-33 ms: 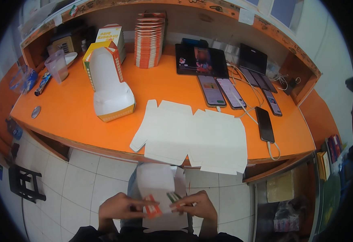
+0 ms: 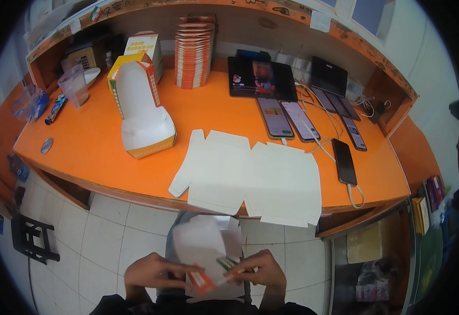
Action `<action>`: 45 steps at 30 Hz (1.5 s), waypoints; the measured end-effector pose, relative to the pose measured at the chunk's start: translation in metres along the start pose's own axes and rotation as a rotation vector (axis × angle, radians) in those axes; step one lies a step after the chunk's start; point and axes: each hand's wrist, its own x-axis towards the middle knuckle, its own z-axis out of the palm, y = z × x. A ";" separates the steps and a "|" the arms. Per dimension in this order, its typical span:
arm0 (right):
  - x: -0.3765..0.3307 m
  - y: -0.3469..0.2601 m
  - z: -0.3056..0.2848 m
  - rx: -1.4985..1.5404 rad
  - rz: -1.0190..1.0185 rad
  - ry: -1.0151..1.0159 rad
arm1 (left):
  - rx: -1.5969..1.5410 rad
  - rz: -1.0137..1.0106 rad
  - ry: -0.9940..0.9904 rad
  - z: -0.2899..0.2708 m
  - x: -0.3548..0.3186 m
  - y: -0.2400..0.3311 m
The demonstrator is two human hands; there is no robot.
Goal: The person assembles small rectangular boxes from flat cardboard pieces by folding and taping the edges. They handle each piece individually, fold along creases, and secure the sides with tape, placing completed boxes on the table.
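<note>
Over my lap I hold a partly folded cardboard food box (image 2: 200, 239), white inside, with a red-orange printed flap and a green printed flap. My left hand (image 2: 153, 274) grips the red-orange flap between thumb and fingers. Pinched in my right hand (image 2: 263, 270) is the side by the green flap. The box is slightly blurred by motion. Beneath it, more white card (image 2: 232, 228) shows on my lap. On the table in front, flat unfolded white box blanks (image 2: 250, 173) overhang the near edge. Farther left stands an open folded box (image 2: 148, 134), white inside with an orange-yellow outside.
A tall stack of folded cartons (image 2: 194, 55) stands at the back of the orange table (image 2: 93, 152). To the right lie a tablet (image 2: 263, 79), several phones (image 2: 344, 161) and white cables. A plastic cup (image 2: 74, 86) is at the left; a black stool (image 2: 35, 239) stands on the floor.
The box in my hands has tilted, its upper white panel swinging left. My left hand has shifted slightly left with the red-orange flap, which sits a little lower. Both hands keep their hold.
</note>
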 end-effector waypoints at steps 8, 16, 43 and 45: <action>-0.005 -0.006 -0.012 0.568 -0.343 -0.113 | -0.232 0.449 0.317 -0.014 -0.012 0.015; 0.012 -0.026 0.004 0.119 -0.477 -0.134 | 0.585 0.196 0.498 0.014 0.004 0.013; 0.028 -0.030 0.036 0.291 -0.366 -0.253 | -0.873 0.654 0.363 0.023 -0.011 -0.010; 0.029 -0.027 0.039 0.295 -0.414 -0.264 | -0.961 0.654 0.381 0.025 -0.006 -0.002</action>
